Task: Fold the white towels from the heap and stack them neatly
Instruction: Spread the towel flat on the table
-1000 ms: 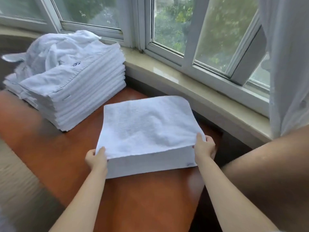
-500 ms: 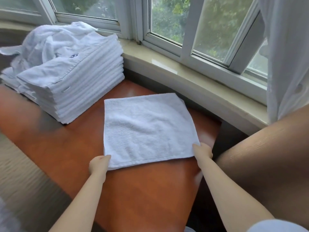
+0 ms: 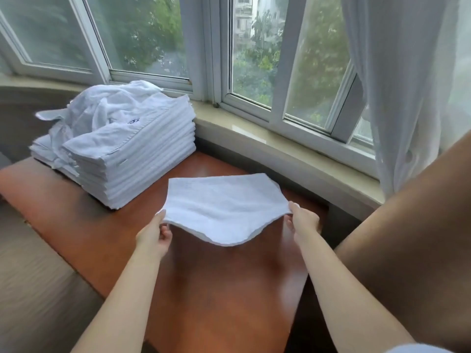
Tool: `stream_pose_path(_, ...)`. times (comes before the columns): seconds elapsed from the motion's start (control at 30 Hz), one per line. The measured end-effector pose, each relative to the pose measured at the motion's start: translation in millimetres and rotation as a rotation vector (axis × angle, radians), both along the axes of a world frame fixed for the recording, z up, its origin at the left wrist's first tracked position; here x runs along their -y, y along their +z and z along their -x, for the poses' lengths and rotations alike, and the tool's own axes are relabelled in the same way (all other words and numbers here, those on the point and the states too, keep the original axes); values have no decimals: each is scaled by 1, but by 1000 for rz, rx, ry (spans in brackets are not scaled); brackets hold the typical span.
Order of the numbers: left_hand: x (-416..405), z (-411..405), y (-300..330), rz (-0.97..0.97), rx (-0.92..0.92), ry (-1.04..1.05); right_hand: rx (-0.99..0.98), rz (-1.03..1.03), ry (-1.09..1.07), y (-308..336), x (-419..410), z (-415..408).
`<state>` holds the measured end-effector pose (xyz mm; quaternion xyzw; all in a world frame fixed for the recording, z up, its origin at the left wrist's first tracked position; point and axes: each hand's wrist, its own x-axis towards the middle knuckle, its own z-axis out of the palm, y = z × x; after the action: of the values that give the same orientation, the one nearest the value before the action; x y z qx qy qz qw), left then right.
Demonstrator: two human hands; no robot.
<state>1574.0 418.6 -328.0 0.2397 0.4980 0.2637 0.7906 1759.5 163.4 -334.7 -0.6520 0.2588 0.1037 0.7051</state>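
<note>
Nearest to the person, two bare forearms reached out over the polished reddish-brown wooden table (image 3: 219, 296), which ran away toward the window. The left hand (image 3: 153, 236) pinched the near left corner of a folded white terry towel (image 3: 224, 205), thumb on top and fingers curled beneath; the right hand (image 3: 303, 221) pinched the near right corner in the same way. Between those two grips the near edge of the towel sagged in a loose curve, lifted clear of the table, and I could see at least two layers along that hanging edge. Its far edge lay lower, close to the tabletop, though I could not tell whether it touched the wood. To the right of the table a broad brown surface (image 3: 407, 250) rose at a slant, too blurred to name. Farther along the table, to the left of the held towel and well apart from it, stood a tall neat stack of folded white towels (image 3: 142, 169). On top of and behind that stack lay the crumpled heap of white cloths (image 3: 102, 115). Beyond the table's far end ran a pale stone windowsill (image 3: 280, 154), then the white-framed windows (image 3: 216, 59) with green trees outside, and a sheer white curtain (image 3: 397, 85) hanging at the right.
</note>
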Motion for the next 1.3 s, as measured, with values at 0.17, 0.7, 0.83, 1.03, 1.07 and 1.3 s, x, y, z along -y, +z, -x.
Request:
stream_pose_path(0.17, -4, 1, 110, -127, 431, 205, 289, -499, -125, 106, -10, 11)
stream_pose_path(0.7, -11, 14, 147, -248, 522, 193, 385, -584, -107, 149, -16, 22)
stream_pose_path(0.83, -9, 20, 168, -418, 712, 150, 430, -660, -143, 154, -8, 9)
stream_pose_path(1.03, 1, 29, 106, -328, 190, 448, 357, -265, -193, 89, -4, 23)
stream_pose_path(1.07, 6, 35, 81, -316, 39, 450, 272, -157, -167, 65, 1, 28)
stream_pose_path(1.3, 46, 103, -75, 15, -419, 338, -288, 7, -74, -69, 42, 85)
